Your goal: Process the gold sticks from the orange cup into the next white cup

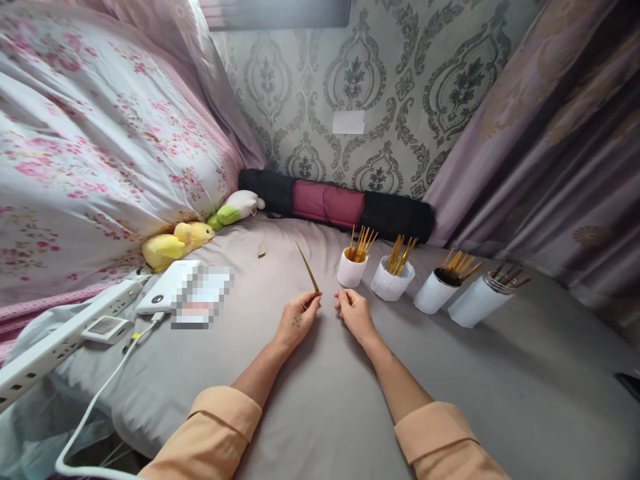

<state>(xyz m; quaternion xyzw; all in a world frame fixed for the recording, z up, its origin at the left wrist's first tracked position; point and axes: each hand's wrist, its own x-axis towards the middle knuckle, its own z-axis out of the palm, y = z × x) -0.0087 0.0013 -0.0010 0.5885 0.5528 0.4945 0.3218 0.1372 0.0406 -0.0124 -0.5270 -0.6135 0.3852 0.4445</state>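
Between the thumb and fingers of my left hand point(300, 319) is a thin golden-brown stick point(307, 268), held near its lower end and slanting up and to the left. My right hand point(357, 315) hovers just beside it, fingers curled and closed; whether anything sits between those fingertips is hidden. Beyond my right hand stand several white-wrapped cups in a row. The nearest white cup point(351, 272) and a wider white cup point(390, 285) hold thin golden sticks point(399, 257). Farther right, a tilted white cup point(434, 295) holds more sticks, and a taller white container point(475, 305) holds darker ones.
A short brown piece point(262, 251) lies on the grey sheet point(320, 427). At left are a white power bank point(167, 290), a blurred-out flat item point(204, 298), a power strip point(75, 343) and a white cable point(93, 403). Plush toys point(177, 247) and a black-and-red roll point(327, 203) line the back.
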